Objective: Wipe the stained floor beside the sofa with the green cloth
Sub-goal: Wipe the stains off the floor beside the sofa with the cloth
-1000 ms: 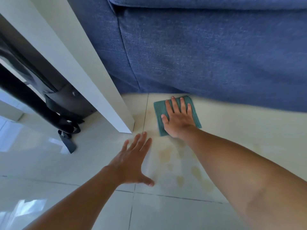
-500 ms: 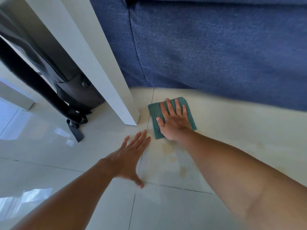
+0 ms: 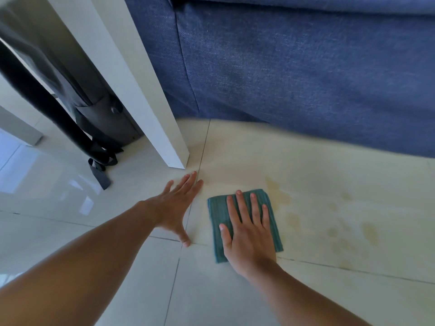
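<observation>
The folded green cloth [image 3: 217,216] lies flat on the pale tiled floor [image 3: 235,297], on the tile seam in front of the blue sofa [image 3: 294,74]. My right hand [image 3: 247,236] presses down on the cloth with fingers spread, covering most of it. Yellowish stains [image 3: 329,222] spread over the tile just right of the cloth, between it and the sofa base. My left hand [image 3: 175,208] rests flat on the floor to the left of the cloth, fingers apart, holding nothing.
A white table leg [image 3: 150,102] stands on the floor just beyond my left hand. Behind it sits a black bag [image 3: 101,114] with a loose strap [image 3: 101,175] on the tile. The sofa front closes off the far side.
My right hand has slid the cloth back from the sofa base toward me, over the stained tile. My left hand stays planted on the floor near the table leg.
</observation>
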Tool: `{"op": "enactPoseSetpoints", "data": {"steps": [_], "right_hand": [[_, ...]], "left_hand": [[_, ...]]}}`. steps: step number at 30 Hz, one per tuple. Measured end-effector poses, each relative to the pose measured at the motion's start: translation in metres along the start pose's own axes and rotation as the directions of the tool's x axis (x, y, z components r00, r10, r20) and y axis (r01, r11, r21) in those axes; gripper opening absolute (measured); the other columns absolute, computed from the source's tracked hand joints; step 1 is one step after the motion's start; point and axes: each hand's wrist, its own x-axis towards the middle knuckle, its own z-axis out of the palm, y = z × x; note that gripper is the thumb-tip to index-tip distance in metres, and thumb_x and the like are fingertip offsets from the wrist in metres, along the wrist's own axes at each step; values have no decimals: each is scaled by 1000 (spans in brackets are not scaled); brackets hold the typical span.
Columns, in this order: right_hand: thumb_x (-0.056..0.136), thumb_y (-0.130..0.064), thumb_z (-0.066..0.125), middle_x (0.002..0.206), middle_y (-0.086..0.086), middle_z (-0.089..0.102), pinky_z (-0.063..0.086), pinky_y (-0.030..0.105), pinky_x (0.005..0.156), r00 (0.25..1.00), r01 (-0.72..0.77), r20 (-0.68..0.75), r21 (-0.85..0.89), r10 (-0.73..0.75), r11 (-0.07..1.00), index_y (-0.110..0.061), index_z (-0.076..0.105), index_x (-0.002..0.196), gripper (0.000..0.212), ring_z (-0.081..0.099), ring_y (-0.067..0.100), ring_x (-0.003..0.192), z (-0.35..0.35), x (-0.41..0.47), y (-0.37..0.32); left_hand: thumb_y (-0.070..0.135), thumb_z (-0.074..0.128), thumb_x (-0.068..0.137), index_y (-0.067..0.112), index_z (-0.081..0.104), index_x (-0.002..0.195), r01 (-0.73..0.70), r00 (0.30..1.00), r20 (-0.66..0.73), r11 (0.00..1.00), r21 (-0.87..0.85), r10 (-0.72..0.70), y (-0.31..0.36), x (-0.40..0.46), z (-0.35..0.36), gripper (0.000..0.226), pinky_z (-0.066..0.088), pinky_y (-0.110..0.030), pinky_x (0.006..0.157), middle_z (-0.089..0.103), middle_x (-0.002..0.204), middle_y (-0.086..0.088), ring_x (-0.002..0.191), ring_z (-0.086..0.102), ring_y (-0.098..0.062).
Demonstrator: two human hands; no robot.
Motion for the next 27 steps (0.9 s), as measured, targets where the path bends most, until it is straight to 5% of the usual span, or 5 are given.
{"op": "enactPoseSetpoints", "data": {"steps": [21, 27], "right_hand": [[103, -52, 15, 172, 1, -12, -14, 50, 125, 1000, 4, -2, 10, -4, 1000, -25, -4, 163, 69, -15, 31, 157, 4, 63, -50], [104, -51, 14, 170, 2, -19, -17, 53, 123, 998, 10, 68, -2, -10, 1000, -27, -10, 162, 67, -23, 33, 154, 0, 105, -65]], "left_hand": [[73, 81, 51, 14, -30, 148, 98, 995, -28, 992, -75, -101, -25, -24, 13, 158, -6, -54, 120, -35, 157, -9, 144, -30, -25], [72, 82, 49, 16, -30, 147, 67, 996, -55, 992, -105, -73, -31, -24, 16, 160, -12, -45, 116, -34, 157, -6, 140, -33, -18]]}}
